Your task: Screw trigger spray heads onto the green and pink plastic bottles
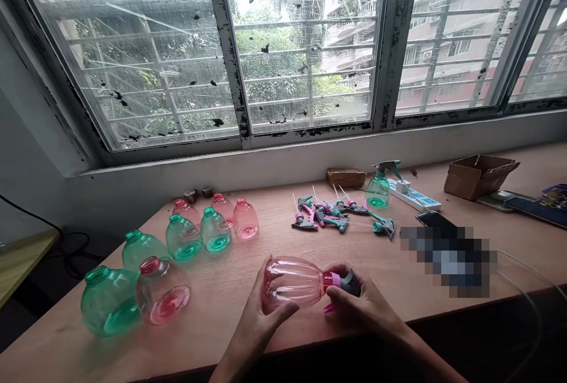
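Note:
A clear pink spray bottle (295,281) lies sideways in the air above the table's front edge, its base to the left. My left hand (268,312) is wrapped round the base end, thumb along the near side. At the neck, my right hand (354,297) grips the pink-and-grey trigger spray head (348,282), which sits on the bottle's mouth. Whether its thread is tight cannot be seen. Part of the pink trigger shows below my right fingers. Beyond my hands lies a pile of loose trigger spray heads (325,214) in pink, teal and grey, with thin tubes.
Several open green bottles (108,306) and pink bottles (163,294) stand at the left. An assembled green spray bottle (378,191) stands at the back beside a white power strip (414,195). A phone (438,222), a cable and a cardboard box (478,176) are at the right.

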`<state>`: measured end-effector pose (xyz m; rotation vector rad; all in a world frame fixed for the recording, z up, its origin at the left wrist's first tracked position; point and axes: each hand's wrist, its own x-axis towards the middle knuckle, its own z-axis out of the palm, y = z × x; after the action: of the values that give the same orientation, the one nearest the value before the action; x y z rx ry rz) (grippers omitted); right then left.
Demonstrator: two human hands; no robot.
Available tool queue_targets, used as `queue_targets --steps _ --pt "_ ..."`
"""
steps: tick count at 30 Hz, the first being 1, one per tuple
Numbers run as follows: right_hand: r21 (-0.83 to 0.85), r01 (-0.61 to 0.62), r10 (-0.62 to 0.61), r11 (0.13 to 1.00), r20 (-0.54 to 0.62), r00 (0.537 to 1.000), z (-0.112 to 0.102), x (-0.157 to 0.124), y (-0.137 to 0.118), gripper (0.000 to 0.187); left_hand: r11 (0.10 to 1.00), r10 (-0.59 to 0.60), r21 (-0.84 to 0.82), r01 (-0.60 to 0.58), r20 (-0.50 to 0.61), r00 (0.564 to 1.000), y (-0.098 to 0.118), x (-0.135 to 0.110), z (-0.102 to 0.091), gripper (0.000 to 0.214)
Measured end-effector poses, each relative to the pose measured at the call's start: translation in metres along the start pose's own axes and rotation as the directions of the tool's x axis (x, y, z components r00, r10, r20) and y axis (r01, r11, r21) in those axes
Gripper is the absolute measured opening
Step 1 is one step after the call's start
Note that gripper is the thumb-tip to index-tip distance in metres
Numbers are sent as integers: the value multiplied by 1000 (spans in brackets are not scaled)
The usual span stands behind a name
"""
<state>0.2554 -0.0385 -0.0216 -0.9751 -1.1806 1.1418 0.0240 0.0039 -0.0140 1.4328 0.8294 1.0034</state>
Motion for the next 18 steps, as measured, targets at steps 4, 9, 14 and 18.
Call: queue_targets --steps 4,9,14,18 --pt "7 -7 8 1000 -27 1000 0 0 -1 38 998 30 65 -25 -67 997 -1 -2 2 106" --pt "48 -46 45 998 30 999 0 0 1 37 987 141 93 -130 -121 983 -11 -3 4 113" --pt "46 -34 31 998 64 997 0 -1 4 36 995 92 41 -88 -99 991 -11 -1 0 98" --pt "35 -37 36 999 37 999 0 0 4 39 994 95 66 -87 -121 988 -10 0 -1 97"
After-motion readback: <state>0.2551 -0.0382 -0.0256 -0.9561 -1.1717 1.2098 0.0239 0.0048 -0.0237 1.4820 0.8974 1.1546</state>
